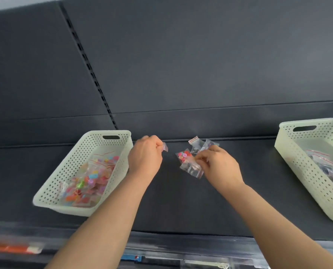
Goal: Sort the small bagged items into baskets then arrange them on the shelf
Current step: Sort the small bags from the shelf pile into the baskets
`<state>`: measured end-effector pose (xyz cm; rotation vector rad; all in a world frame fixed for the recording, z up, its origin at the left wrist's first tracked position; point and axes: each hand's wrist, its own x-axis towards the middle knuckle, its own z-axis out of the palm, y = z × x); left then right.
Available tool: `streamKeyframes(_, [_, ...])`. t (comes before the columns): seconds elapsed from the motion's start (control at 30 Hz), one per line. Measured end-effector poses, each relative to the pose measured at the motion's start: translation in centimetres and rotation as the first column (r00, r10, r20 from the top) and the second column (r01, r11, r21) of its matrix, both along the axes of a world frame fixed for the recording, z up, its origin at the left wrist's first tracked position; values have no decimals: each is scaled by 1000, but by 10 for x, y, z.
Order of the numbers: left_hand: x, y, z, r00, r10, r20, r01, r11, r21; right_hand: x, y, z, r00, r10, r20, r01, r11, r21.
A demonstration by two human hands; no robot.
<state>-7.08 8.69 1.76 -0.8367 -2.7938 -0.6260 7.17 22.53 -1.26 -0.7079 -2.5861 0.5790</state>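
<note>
Between the left basket (80,171) and the right basket (315,166), a bunch of bags (191,162) is pinched by the right hand (220,166); one small bag (165,147), nipped in the left hand (145,158), is best judged by colour before being dropped.

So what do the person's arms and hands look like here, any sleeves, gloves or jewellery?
Both arms are bare as far as the bottom edge of the view, with no sleeve showing. The left hand and right hand wear no gloves, and no rings, watch or wristband are visible.

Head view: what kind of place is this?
Probably a shop aisle or stockroom: a dark shelf with a slotted upright, perforated baskets of small bagged items, and label strips along the edge.
</note>
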Motion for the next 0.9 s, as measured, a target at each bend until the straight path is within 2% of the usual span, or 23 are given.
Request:
streamKeyframes(0.1, [-14, -38, 24, 995, 95, -40, -93, 994, 51, -27, -23, 2, 995, 95, -37, -96, 995, -33])
streamKeyframes(0.2, [-31, -91, 31, 972, 224, -75, -222, 975, 27, -53, -47, 2, 983, 176, -62, -178, 984, -29])
streamKeyframes(0.3, [-39, -136, 27, 959, 282, -1, -282, 958, -42, -82, -71, 11, 968, 247, -44, -247, 969, 0])
streamKeyframes(0.43, [-42, -168, 28, 951, 305, 47, -307, 951, 30, -124, -107, 33, 951, 295, -98, -293, 956, 30])
streamKeyframes(0.53, [-44, -169, 33, 966, 255, 41, -257, 965, 58, -150, -129, 43, 928, 348, -136, -347, 937, 29])
streamKeyframes(0.67, [-41, -152, 35, 989, 144, 31, -145, 988, 51, -159, -139, 33, 928, 369, -41, -368, 929, 41])
streamKeyframes(0.9, [-38, -87, 26, 992, -88, 90, 85, 996, 35, -101, -83, -1, 996, 90, 8, -90, 995, 48])
